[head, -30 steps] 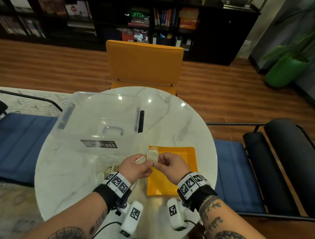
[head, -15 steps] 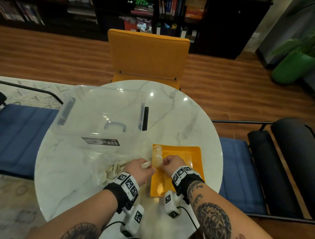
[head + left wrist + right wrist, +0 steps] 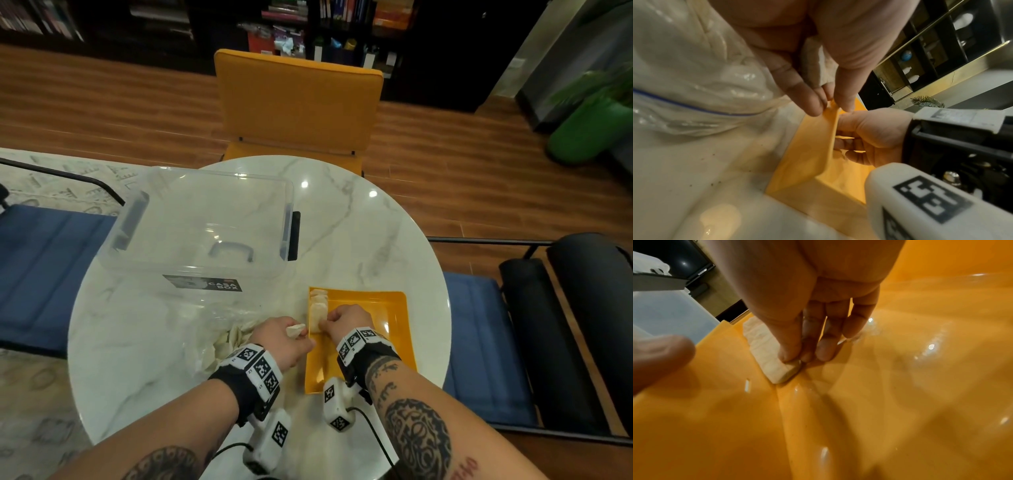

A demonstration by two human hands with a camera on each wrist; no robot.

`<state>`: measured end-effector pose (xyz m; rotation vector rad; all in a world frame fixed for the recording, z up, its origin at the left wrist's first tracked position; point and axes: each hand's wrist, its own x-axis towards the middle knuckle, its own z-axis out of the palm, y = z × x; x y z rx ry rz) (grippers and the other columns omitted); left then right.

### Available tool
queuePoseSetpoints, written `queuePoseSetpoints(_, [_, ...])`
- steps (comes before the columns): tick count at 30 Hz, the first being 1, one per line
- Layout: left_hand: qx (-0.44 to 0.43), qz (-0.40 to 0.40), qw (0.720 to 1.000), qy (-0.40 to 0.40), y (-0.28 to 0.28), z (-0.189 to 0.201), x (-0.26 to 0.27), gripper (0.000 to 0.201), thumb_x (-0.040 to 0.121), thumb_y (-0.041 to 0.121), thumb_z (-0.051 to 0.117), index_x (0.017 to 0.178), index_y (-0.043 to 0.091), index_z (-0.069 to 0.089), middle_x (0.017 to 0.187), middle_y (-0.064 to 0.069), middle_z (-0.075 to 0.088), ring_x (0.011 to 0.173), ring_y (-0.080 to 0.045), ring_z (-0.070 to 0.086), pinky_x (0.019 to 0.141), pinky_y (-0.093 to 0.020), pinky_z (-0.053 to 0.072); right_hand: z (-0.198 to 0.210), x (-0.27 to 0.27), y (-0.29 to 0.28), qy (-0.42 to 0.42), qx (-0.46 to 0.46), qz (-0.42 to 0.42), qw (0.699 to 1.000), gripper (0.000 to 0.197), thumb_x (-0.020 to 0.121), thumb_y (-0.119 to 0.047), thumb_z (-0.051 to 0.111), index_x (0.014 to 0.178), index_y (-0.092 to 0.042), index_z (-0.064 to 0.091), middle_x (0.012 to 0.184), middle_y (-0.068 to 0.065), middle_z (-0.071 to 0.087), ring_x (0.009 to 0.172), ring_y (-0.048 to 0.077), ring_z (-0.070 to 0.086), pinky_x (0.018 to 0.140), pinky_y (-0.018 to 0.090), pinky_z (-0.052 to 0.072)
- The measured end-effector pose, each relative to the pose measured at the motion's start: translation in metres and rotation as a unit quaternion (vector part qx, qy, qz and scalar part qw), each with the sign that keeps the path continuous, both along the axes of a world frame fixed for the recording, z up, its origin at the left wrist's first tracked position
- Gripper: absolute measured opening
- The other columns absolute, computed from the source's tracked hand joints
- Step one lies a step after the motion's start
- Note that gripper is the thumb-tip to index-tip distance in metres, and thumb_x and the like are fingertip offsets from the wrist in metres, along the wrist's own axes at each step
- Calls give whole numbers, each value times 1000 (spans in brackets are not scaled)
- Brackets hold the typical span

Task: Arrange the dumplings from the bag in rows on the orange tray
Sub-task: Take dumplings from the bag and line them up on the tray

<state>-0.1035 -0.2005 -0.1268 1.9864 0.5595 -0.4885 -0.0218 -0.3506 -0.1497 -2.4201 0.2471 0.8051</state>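
The orange tray (image 3: 380,329) lies on the marble table at the front right. A short row of pale dumplings (image 3: 317,301) stands along its left edge. My right hand (image 3: 323,323) pinches the nearest dumpling (image 3: 780,369) of that row, which rests on the tray floor (image 3: 900,386). Just left of the tray rim (image 3: 833,133), my left hand (image 3: 298,337) holds another dumpling (image 3: 296,330) in its curled fingers; this dumpling (image 3: 818,65) lies against the palm. The clear plastic bag (image 3: 219,339) with several dumplings sits left of my left hand.
A large clear plastic box (image 3: 205,222) with a dark label stands on the table behind the bag. An orange chair (image 3: 298,99) is at the table's far side. Blue and black benches flank the round table (image 3: 359,233).
Both hands came down from above the table. My right hand set its dumpling at the near end of the row on the tray; my left hand still holds its dumpling beside the rim.
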Motion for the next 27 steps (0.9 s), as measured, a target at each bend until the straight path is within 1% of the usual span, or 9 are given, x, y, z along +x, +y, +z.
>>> queuePoseSetpoints(4, [-29,29,999,-10,2,-2,0,33,53,46,75,75,21,69,61,-5,70,60,-30,68,67,-48,61,6,4,2,14,-10,8,1000,24,81,-36,78,101,-23,75,103,-2,71,90,17,65,72,25,48])
queuePoseSetpoints(6, [-37,36,999,-10,4,-2,-1,24,64,34,80,79,19,70,62,-6,71,55,-24,67,65,-45,62,9,6,0,17,-15,13,1000,26,80,-38,79,102,-24,75,104,-3,70,94,18,65,73,25,48])
queuePoseSetpoints(9, [-33,42,998,-16,7,-5,-3,17,72,23,82,84,22,71,67,-4,73,58,-22,69,64,-40,62,12,8,-5,15,-18,10,1000,18,78,-39,80,88,-26,74,97,-3,71,89,17,66,73,27,51])
queuePoseSetpoints(12, [-19,27,999,-21,6,-4,-3,16,73,23,81,87,26,72,68,3,74,59,-17,70,64,-35,62,16,3,-10,28,-25,32,999,17,80,-42,78,82,-27,70,93,-1,73,89,19,69,80,31,57])
queuePoseSetpoints(15, [-2,8,1000,-23,4,-6,0,13,71,26,79,80,30,71,67,4,73,63,-17,71,69,-39,62,15,-6,-15,55,-53,62,995,18,82,-43,76,85,-25,72,95,2,74,92,21,70,84,32,57])
queuePoseSetpoints(20, [14,2,1000,-27,4,-9,-2,15,64,33,77,77,32,71,68,3,73,64,-19,71,69,-43,62,18,-21,-19,85,-61,75,992,33,79,-48,77,94,-19,73,96,4,74,90,23,71,85,37,58])
queuePoseSetpoints(22, [27,3,999,-34,3,-8,-2,15,64,33,76,78,32,70,67,3,73,63,-18,71,68,-42,62,26,-24,-19,67,-51,87,993,31,82,-45,75,94,-17,72,96,5,74,89,24,71,85,36,58])
queuePoseSetpoints(25, [37,18,998,-54,1,4,-3,22,64,34,76,85,31,69,66,2,71,58,-16,69,63,-35,61,43,-24,-15,-16,34,104,994,20,89,-36,68,102,-22,71,105,0,72,98,20,68,87,32,55])
queuePoseSetpoints(27, [-24,36,997,-61,-2,13,-1,31,63,30,76,93,27,67,66,-1,71,54,-19,69,55,-32,57,61,-25,-7,-50,148,107,982,25,89,-30,68,113,-23,70,111,-7,69,102,13,64,91,26,50])
